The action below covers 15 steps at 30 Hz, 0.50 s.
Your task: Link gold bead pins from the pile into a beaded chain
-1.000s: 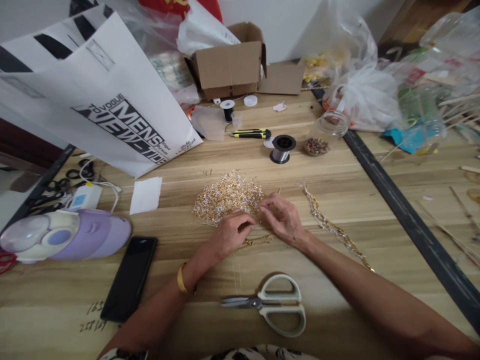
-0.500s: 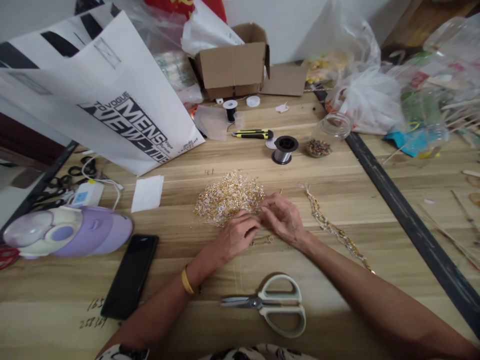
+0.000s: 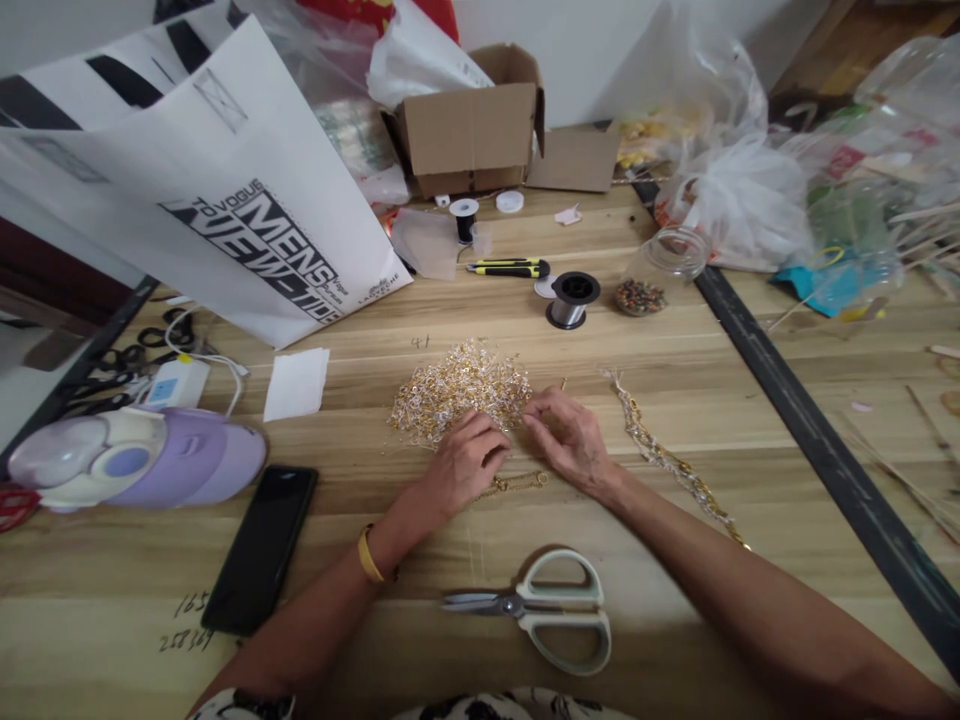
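A loose pile of small gold and clear pieces (image 3: 457, 385) lies on the wooden table before me. My left hand (image 3: 466, 462) is at the pile's lower edge, fingers curled down and together; what they hold, if anything, is hidden. At the pile's right side rests my right hand (image 3: 570, 437), its thumb and fingers bent into a pinch, any item in it too small to make out. A thin gold chain (image 3: 521, 483) with a ring at its end lies just below both hands. To the right stretches a beaded strand (image 3: 660, 450) in gold and clear.
White-handled scissors (image 3: 566, 610) lie near my body. A phone (image 3: 259, 550) and a purple bottle (image 3: 187, 458) are at left. Behind the pile are a wire spool (image 3: 571, 300), a utility knife (image 3: 510, 268) and a jar of beads (image 3: 656, 280). A large paper bag (image 3: 247, 200) stands back left.
My left hand has shifted a little left, away from my right hand, widening the gap between them. More of the gold chain shows. My right hand stays nearly in place.
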Tool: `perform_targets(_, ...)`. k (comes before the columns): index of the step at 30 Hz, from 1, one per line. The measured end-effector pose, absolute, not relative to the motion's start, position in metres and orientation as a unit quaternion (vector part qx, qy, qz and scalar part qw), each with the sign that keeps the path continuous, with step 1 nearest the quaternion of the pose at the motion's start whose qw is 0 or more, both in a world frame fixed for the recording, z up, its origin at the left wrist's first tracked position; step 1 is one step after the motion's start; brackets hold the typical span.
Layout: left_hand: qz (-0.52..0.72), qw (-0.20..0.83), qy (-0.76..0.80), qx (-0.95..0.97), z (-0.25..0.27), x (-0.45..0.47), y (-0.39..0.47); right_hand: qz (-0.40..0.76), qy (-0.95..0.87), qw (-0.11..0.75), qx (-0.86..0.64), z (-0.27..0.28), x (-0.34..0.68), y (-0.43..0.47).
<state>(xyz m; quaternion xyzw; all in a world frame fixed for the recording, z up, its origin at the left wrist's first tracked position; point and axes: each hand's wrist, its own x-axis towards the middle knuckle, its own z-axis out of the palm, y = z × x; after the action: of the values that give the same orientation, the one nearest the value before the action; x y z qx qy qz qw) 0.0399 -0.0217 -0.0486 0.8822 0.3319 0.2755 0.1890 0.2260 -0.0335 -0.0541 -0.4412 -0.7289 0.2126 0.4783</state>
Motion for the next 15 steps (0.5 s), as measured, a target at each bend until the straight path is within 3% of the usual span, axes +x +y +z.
perform_targets(15,0.214,0.164,0.305,0.913,-0.0468,0.0346,-0.0190,0.213,-0.729,0.477,-0.443,-0.0562,0.2257,-0.0337)
